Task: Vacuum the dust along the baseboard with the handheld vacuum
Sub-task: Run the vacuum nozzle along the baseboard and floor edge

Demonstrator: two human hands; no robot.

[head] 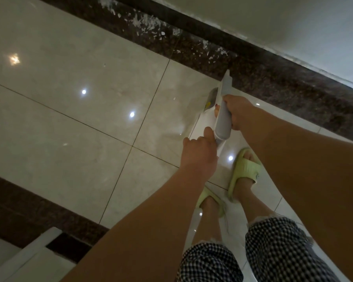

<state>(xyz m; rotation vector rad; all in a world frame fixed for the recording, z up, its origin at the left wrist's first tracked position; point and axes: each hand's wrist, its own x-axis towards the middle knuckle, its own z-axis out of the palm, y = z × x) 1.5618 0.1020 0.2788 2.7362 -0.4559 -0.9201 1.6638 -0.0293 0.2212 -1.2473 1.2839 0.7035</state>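
Observation:
A slim grey and white handheld vacuum points away from me, its narrow nozzle tip reaching the dark speckled stone strip that runs along the white wall. White dust flakes lie scattered on that strip, up and left of the nozzle. My right hand grips the middle of the vacuum body. My left hand holds its rear end, thumb against the casing.
Glossy beige floor tiles reflect ceiling lights. My feet in pale green slippers stand just behind the vacuum. A second dark stone band and a white frame edge lie at the lower left.

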